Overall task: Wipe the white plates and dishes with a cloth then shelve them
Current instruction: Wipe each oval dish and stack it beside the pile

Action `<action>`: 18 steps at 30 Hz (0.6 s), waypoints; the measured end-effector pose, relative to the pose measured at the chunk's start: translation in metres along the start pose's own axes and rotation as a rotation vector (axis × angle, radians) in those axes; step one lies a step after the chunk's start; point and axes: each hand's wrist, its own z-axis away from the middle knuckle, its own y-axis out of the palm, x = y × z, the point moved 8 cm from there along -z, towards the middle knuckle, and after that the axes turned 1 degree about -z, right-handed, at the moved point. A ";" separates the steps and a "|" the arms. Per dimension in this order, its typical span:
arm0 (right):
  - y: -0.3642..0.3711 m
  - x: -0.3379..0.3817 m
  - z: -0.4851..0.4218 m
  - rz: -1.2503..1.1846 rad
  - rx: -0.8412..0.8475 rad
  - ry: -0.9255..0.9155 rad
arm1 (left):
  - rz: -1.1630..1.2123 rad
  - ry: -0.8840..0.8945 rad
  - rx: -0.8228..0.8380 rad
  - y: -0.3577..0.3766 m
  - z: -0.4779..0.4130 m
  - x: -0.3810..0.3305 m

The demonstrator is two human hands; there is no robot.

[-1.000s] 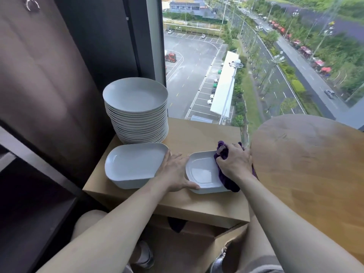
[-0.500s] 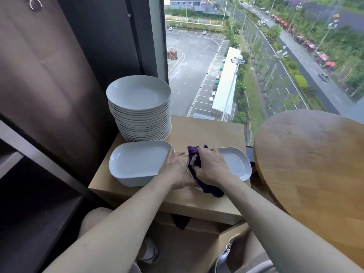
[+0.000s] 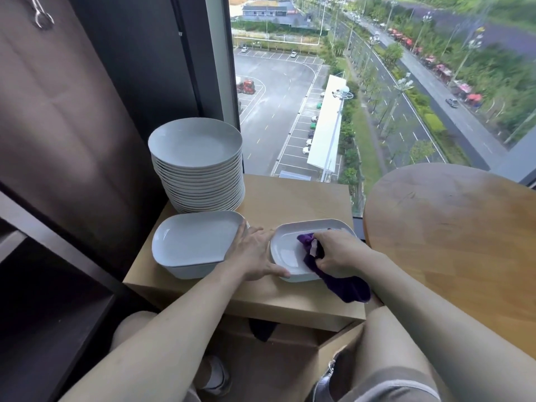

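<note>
One small dish (image 3: 287,258) sits on the bench (image 3: 298,198) near me, and I am wiping it now. My right hand (image 3: 339,250) is bunched round the purple cloth (image 3: 345,287) inside the dish. My left hand (image 3: 255,253) lies flat, fingers spread, steadying its edge. A bigger dish (image 3: 194,242) and a tall pile of plates (image 3: 200,169) wait beside it. I see no plates on the dark shelf (image 3: 52,309), so I think most of the job is left.

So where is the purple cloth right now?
Head view, right of centre: the purple cloth sits in the small rectangular dish, gripped by the right hand.
</note>
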 end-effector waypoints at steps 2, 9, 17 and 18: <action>-0.006 -0.020 -0.001 0.061 0.010 0.089 | -0.008 0.000 0.006 0.002 -0.002 0.004; -0.026 -0.055 -0.027 -0.008 -0.126 0.245 | -0.058 0.019 -0.011 0.009 -0.009 0.008; -0.007 -0.021 -0.047 -0.078 -0.379 0.120 | -0.088 0.018 -0.021 0.018 -0.015 0.016; -0.002 -0.015 -0.046 -0.083 -0.369 0.097 | -0.084 0.018 -0.017 0.020 -0.016 0.018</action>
